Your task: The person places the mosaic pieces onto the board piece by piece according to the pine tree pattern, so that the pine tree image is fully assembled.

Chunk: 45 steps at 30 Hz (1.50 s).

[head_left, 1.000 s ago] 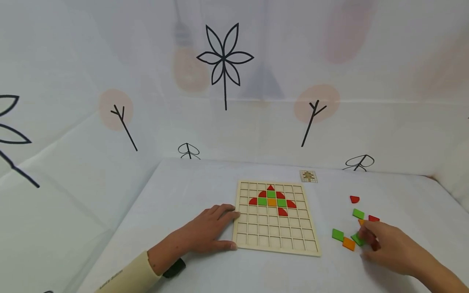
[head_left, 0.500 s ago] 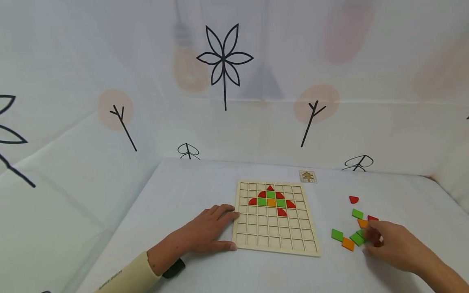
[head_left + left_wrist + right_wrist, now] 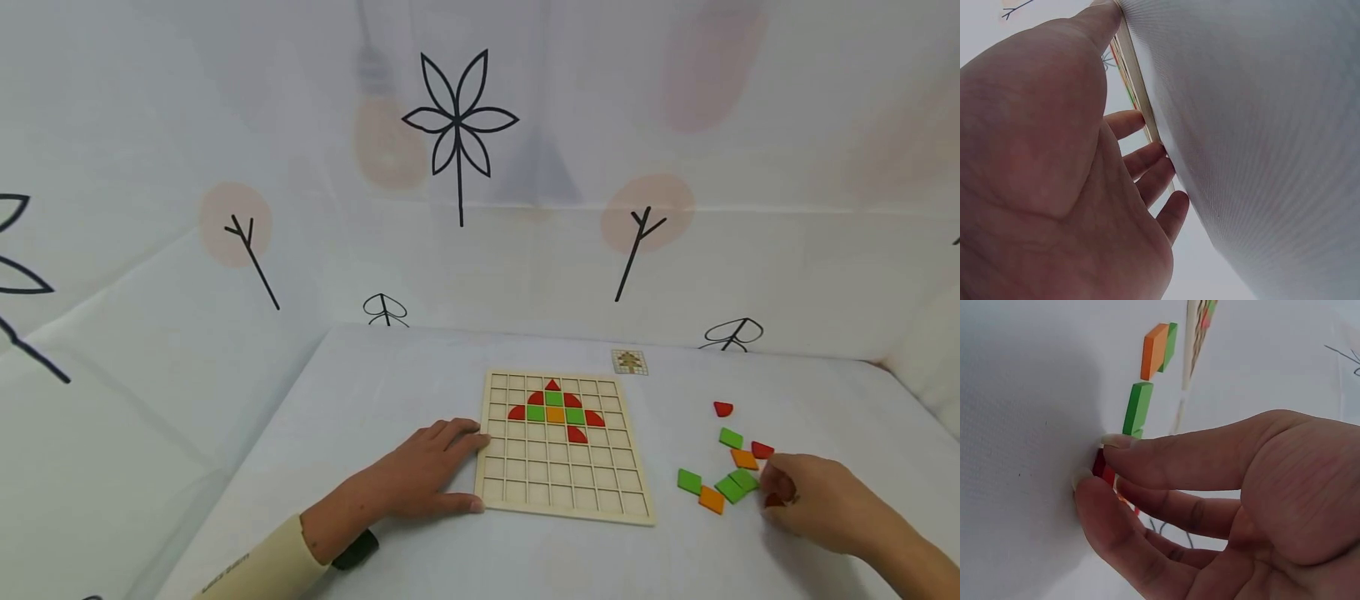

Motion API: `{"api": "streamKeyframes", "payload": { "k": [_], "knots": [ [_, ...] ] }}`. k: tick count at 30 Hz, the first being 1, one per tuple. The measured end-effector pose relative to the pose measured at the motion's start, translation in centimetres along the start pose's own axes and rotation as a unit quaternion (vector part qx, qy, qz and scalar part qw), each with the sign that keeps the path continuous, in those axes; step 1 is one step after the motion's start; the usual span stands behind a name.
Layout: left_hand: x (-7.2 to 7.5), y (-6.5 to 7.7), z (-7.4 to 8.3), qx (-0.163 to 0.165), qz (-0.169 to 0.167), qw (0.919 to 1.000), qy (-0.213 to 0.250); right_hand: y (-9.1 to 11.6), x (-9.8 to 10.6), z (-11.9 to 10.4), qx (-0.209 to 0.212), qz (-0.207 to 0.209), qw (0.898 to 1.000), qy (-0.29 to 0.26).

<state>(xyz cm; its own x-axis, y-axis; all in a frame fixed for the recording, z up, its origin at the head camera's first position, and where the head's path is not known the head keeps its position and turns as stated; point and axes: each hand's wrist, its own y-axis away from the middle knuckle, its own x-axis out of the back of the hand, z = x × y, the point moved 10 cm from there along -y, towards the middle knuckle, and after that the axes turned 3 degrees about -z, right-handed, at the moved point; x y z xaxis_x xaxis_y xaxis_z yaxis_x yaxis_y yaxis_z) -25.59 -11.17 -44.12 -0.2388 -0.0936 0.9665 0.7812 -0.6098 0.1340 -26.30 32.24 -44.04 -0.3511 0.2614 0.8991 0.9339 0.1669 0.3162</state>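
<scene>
A pale wooden grid board [image 3: 525,496] lies on the table. On it, red, green and orange tiles form a stepped, pointed shape near the top. My left hand [image 3: 420,475] rests at the board's left edge, thumb by the near corner and fingertips on the rim; in the left wrist view the fingers [image 3: 1142,159] reach along the board's side. To the right of the loose tiles, my right hand [image 3: 821,504] pinches a red tile [image 3: 1102,465] between thumb and index finger, low over the cloth. The fingers hide most of that tile's outline.
Left of the right hand lie loose green tiles [image 3: 731,488], orange tiles [image 3: 712,500] and a red tile [image 3: 762,450]. Another red tile [image 3: 723,409] lies farther back. A small card with a tree picture [image 3: 629,362] sits behind the board. White printed cloth hangs behind the table.
My right hand has shifted a little to the right with the red tile, uncovering the green and orange tiles beside it. The left hand and the board stay in place.
</scene>
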Motion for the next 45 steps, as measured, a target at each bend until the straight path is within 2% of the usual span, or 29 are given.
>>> {"api": "streamKeyframes", "payload": {
  "k": [7, 15, 27, 39, 45],
  "knots": [
    [-0.1, -0.1, -0.1, 0.0, 0.0, 1.0, -0.001, -0.6, -0.1, 1.4, -0.016, -0.018, 1.0, -0.003],
    [-0.1, -0.1, -0.1, 0.002, -0.002, 1.0, -0.004, -0.5, -0.2, 1.0, 0.0, -0.003, 1.0, -0.003],
    [0.1, 0.0, -0.1, 0.001, -0.004, 1.0, -0.002, -0.9, -0.6, 1.3, -0.004, -0.03, 0.999, -0.016],
    [-0.1, 0.0, -0.1, 0.006, -0.008, 0.9999, 0.002, -0.4, -0.8, 0.3, 0.007, -0.034, 0.999, -0.011],
    [0.0, 0.0, 0.0, 0.004, -0.006, 1.0, -0.001, -0.2, -0.3, 0.1, 0.015, -0.02, 1.0, -0.013]
  ]
}}
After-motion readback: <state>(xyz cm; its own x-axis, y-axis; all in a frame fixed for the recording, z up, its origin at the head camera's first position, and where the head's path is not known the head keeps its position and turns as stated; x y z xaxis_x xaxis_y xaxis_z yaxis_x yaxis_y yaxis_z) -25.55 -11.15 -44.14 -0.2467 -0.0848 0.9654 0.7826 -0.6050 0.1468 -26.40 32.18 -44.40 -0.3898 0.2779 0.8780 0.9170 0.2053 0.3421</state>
